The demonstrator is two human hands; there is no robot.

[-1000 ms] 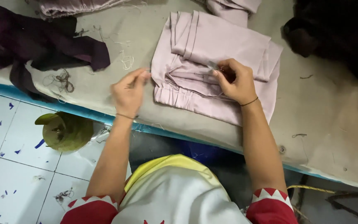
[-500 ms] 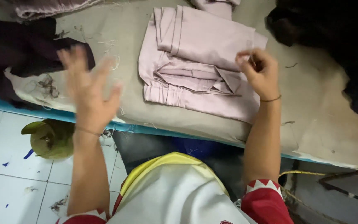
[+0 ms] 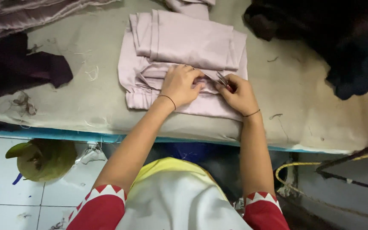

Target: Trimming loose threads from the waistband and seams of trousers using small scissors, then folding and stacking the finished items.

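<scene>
1. Two bare hands work on a folded pale-pink garment (image 3: 192, 40) that lies in the middle of the counter (image 3: 294, 98), its near hem close to the counter's near edge.
2. The left hand (image 3: 182, 85) rests palm-down on the garment's near folds, fingers curled and pressing the cloth flat; it pins the fabric rather than lifting it.
3. The right hand (image 3: 237, 96) sits just to the right of the left hand, also on the garment, closed around a small pair of metal thread snips (image 3: 222, 79) with a red grip.
4. The snips' tips point left and far, toward the left hand's fingertips, touching or nearly touching the cloth between the two hands.
5. Dark purple cloth (image 3: 22, 68) lies well apart on the counter's left side, and a heap of dark fabric (image 3: 341, 42) fills the far right.
6. Loose thread scraps (image 3: 22, 102) lie on the counter near its left edge.
7. Below the counter on the left, a green bowl-shaped container (image 3: 43, 158) stands on the white tiled floor (image 3: 5, 196).
</scene>
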